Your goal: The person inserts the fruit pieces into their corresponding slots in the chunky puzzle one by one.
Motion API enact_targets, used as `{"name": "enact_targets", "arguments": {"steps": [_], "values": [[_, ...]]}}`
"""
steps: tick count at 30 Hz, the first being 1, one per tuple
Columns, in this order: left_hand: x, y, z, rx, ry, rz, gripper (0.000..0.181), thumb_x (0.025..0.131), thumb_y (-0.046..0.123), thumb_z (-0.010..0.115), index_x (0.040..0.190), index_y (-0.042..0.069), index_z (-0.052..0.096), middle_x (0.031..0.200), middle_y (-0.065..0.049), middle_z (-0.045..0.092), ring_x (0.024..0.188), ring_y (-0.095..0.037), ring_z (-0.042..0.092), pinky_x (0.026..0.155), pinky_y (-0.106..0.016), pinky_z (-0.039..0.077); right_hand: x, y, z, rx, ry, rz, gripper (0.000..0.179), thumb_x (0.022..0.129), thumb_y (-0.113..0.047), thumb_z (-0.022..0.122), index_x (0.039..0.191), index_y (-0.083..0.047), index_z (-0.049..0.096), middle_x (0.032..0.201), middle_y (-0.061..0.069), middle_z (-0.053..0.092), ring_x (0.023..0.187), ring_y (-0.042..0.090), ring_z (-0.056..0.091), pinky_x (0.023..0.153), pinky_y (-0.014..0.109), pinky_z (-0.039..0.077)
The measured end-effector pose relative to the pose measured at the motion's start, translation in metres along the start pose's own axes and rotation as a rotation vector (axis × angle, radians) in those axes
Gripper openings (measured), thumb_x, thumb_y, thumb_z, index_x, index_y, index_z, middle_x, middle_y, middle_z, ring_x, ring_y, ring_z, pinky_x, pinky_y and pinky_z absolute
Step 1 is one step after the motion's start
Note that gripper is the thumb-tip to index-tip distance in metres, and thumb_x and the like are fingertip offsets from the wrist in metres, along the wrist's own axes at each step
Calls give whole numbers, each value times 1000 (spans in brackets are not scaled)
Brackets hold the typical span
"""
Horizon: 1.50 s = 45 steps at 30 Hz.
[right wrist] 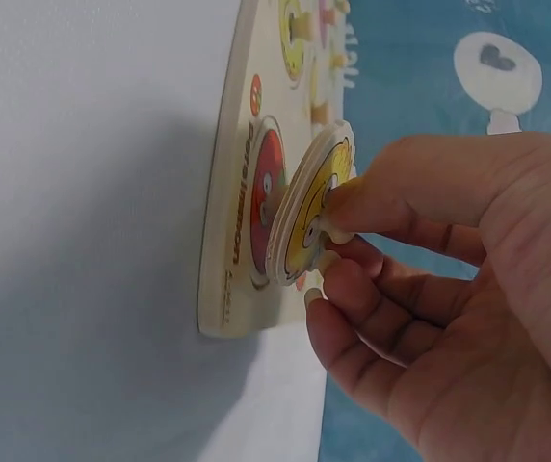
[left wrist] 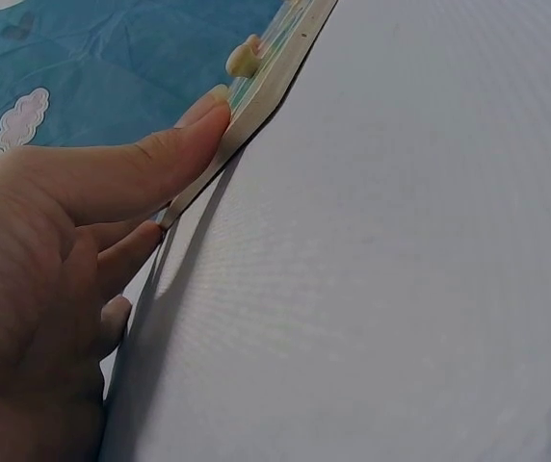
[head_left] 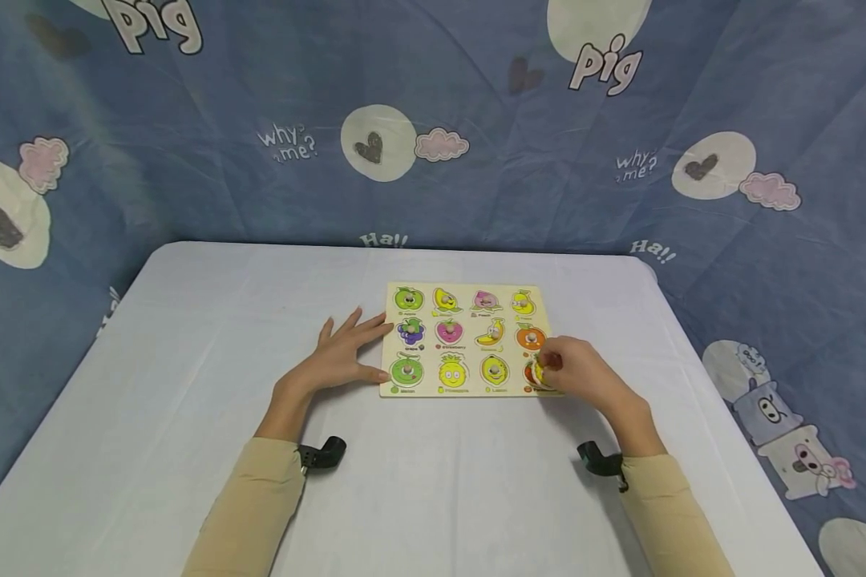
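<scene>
A wooden fruit puzzle board [head_left: 433, 311] lies flat on the white table, filled with knobbed fruit pieces. My left hand [head_left: 341, 353] rests against its left edge, fingers spread, with the thumb [left wrist: 174, 149] touching the edge near the front corner. At the front right corner my right hand [head_left: 580, 370] pinches a round yellow puzzle piece [right wrist: 319, 207] by its knob. That piece is tilted just above the spot labelled Persimmon, where a red face picture [right wrist: 267, 183] shows. Whether the piece touches the board there, I cannot tell.
The white tablecloth [head_left: 433, 481] spreads around the board on all sides. Behind the table hangs a blue printed cloth [head_left: 274, 200]. An orange piece [head_left: 530, 336] and a lemon piece [head_left: 494, 369] sit beside the right hand's spot, their knobs standing up.
</scene>
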<state>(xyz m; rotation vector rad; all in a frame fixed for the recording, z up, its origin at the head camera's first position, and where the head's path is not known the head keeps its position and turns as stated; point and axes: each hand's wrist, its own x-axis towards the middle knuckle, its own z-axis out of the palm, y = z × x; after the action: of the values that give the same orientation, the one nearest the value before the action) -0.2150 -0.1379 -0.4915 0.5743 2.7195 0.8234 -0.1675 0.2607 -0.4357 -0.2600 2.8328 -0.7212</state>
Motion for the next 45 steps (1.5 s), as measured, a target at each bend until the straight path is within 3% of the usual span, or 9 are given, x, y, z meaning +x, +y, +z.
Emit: {"name": "enact_targets", "arguments": {"steps": [19,34,45], "values": [[-1,-2,1,-6,10,11,93,73,49,81,153,29,39,166,2,26,157,-33,1,120,-64,-13,6,-16,10,36,-13,-40,12,79,-6,70,88,-13,65,80,4,57,78,19,51,65,30,43],[-1,0,0,-7,13,10,93,72,50,81,153,29,40,165,2,27,157,-34,2,120,-65,-13,14,-34,16,11,-2,-110,17,77,-4,69,73,-15,57,73,1,52,71,17,49,61,29,40],[-1,-1,0,-9,16,15,93,72,48,82,153,28,41,165,1,27,157,-34,2,120,-65,-13,18,-41,20,6,22,-166,18,76,-3,68,72,-17,58,69,-1,51,74,17,48,66,31,39]]}}
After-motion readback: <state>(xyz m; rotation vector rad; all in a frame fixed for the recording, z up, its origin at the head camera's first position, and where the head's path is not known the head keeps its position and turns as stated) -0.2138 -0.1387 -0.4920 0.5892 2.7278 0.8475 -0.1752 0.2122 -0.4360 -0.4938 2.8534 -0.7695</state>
